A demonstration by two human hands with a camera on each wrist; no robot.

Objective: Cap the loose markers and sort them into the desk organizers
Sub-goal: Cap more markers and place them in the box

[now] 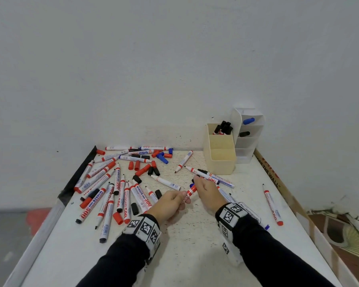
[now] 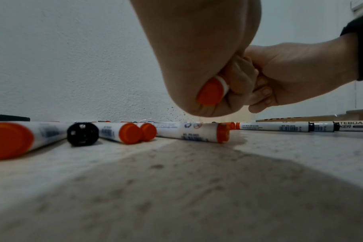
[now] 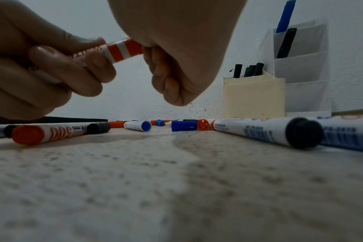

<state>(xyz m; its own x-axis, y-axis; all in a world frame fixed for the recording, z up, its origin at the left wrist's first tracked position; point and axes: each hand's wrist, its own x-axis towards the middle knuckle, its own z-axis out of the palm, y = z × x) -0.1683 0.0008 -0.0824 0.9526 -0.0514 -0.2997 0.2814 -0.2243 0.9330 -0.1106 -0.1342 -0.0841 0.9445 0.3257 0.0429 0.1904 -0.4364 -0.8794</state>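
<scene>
Spanning whole scene: speckled white counter (image 1: 191,245) strewn with uncapped markers and loose caps; slip drops work into clutter. Cream plastic organizer (image 1: 220,162) and white tiered organizer (image 1: 248,141) stand far right, well apart. Left hand (image 1: 170,201) grips barrel of red-banded white whiteboard marker (image 1: 190,192) held above counter; right hand (image 1: 207,193) curls over its tip end. Cap hidden; skewed push could jam or ink fingers.

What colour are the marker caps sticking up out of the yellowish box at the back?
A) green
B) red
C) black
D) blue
C: the cream organizer holds a cluster of black-capped markers in its rear compartment, seen from the head and right wrist views.
</scene>
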